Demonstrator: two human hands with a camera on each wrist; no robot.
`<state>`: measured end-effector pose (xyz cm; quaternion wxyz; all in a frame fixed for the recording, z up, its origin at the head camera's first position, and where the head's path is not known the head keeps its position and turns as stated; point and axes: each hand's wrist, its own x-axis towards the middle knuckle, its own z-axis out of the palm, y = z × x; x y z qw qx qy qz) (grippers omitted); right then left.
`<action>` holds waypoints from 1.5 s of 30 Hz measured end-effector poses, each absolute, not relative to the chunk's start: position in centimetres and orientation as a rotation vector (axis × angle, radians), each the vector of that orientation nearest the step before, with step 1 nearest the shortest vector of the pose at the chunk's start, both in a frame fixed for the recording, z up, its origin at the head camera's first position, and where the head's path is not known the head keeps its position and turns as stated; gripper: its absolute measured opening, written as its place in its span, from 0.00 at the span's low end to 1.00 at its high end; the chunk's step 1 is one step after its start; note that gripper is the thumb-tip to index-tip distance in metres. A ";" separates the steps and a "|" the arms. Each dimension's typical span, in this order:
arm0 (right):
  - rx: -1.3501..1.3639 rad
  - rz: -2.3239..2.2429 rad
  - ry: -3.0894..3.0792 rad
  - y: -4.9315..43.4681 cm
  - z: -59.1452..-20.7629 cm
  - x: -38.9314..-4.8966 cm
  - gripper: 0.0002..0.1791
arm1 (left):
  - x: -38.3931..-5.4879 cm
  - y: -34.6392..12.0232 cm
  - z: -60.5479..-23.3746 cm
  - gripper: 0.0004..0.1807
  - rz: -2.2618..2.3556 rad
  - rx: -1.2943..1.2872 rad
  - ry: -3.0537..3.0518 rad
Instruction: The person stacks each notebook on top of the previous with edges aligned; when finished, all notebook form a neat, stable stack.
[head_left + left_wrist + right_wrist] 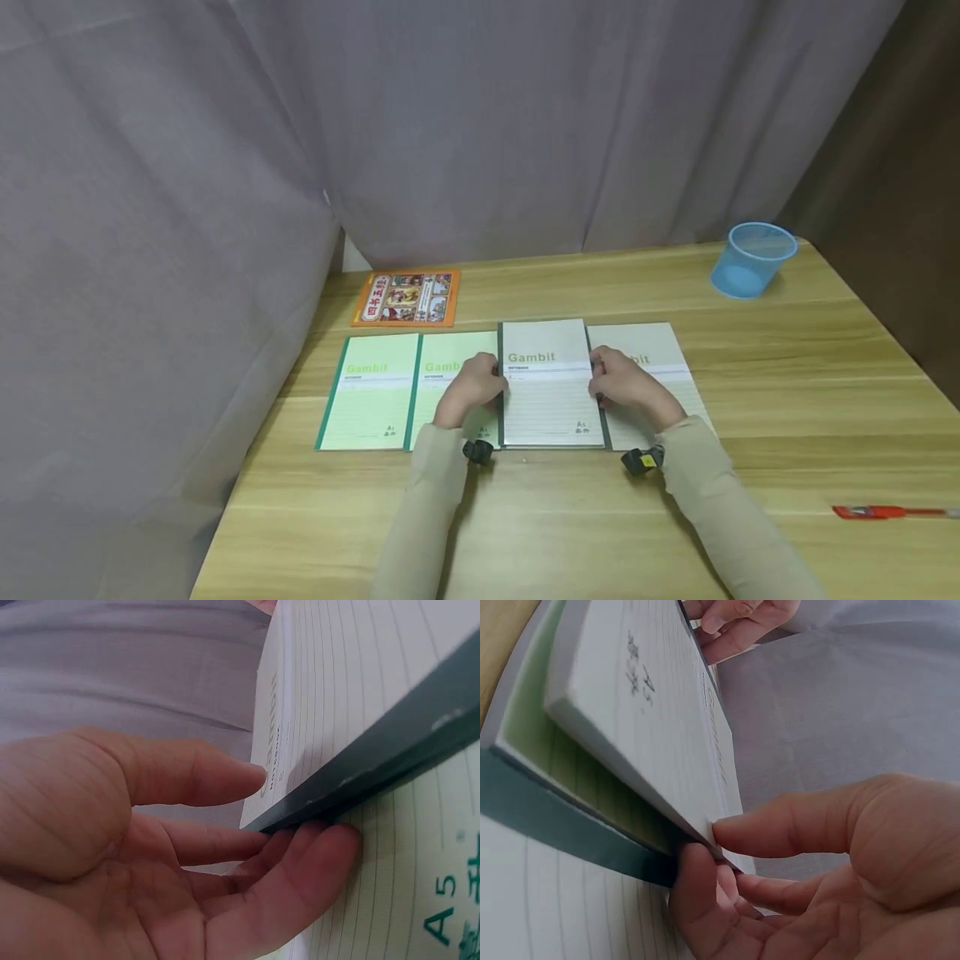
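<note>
Both hands hold a grey-white Gambit notebook [549,408] by its two long sides. My left hand [474,385] has its thumb by the cover and its fingertips under the dark spine. At the opposite edge my right hand [627,383] pinches the notebook, thumb on the cover and fingers beneath. The right wrist view shows this notebook tilted over a greenish notebook [570,765]. Left of it lie two pale green notebooks with green spines, the outer notebook [371,404] and the inner notebook [448,346], partly covered by my left hand. Another white notebook [645,337] lies under my right hand.
An orange picture-covered book [405,298] lies behind the green notebooks. A blue mesh cup [752,262] stands at the back right of the wooden table [570,533]. A red pen [877,512] lies at the right. Grey curtain [465,125] hangs along the back and left.
</note>
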<state>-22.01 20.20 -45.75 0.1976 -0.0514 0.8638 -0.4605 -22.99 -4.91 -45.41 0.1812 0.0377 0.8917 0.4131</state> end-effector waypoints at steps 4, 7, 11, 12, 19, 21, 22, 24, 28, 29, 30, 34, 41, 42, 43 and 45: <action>-0.164 -1.249 2.435 20.3 -45.8 -22.0 0.35 | -22.9 -4.8 -45.3 0.08 1.137 0.105 2.518; -0.181 -1.220 2.462 20.4 -45.7 -22.1 0.34 | -22.9 -4.7 -45.2 0.07 1.111 0.110 2.533; -0.213 -1.202 2.499 20.5 -45.7 -22.2 0.33 | -23.0 -4.6 -45.1 0.05 1.070 0.114 2.563; -0.217 -1.198 2.507 20.5 -45.7 -22.2 0.32 | -23.0 -4.6 -45.1 0.05 1.062 0.114 2.569; -0.214 -1.125 2.571 20.2 -46.0 -22.0 0.31 | -22.7 -4.6 -44.9 0.14 1.044 0.107 2.570; -0.218 -1.110 2.583 20.1 -46.1 -21.9 0.30 | -22.7 -4.6 -44.9 0.16 1.039 0.100 2.569; -0.229 -1.104 2.588 20.1 -46.1 -21.9 0.29 | -22.6 -4.6 -44.9 0.17 1.038 0.097 2.567; -0.233 -1.095 2.597 20.1 -46.1 -21.9 0.28 | -22.6 -4.6 -44.9 0.20 1.036 0.096 2.569; -0.255 -1.077 2.610 20.1 -45.8 -21.9 0.27 | -22.8 -4.6 -44.9 0.22 1.026 0.105 2.580; -0.249 -1.073 2.611 20.1 -45.8 -22.0 0.27 | -22.9 -4.5 -45.0 0.21 1.024 0.106 2.584; -0.251 -1.069 2.610 20.1 -45.7 -22.0 0.27 | -22.9 -4.5 -45.0 0.21 1.018 0.106 2.587; -0.246 -1.059 2.608 20.2 -45.4 -22.0 0.29 | -23.0 -4.3 -44.9 0.18 1.021 0.091 2.586; -0.238 -1.068 2.565 20.8 -44.9 -22.0 0.33 | -22.8 -4.1 -44.5 0.13 1.030 0.037 2.604; -0.234 -1.069 2.562 20.9 -44.8 -22.0 0.33 | -22.8 -4.1 -44.5 0.12 1.038 0.024 2.608; -0.236 -1.070 2.564 21.1 -44.6 -22.0 0.33 | -22.8 -4.1 -44.4 0.12 1.051 0.017 2.611; -0.233 -1.074 2.572 21.5 -44.4 -22.1 0.33 | -22.8 -4.1 -44.2 0.10 1.085 0.014 2.627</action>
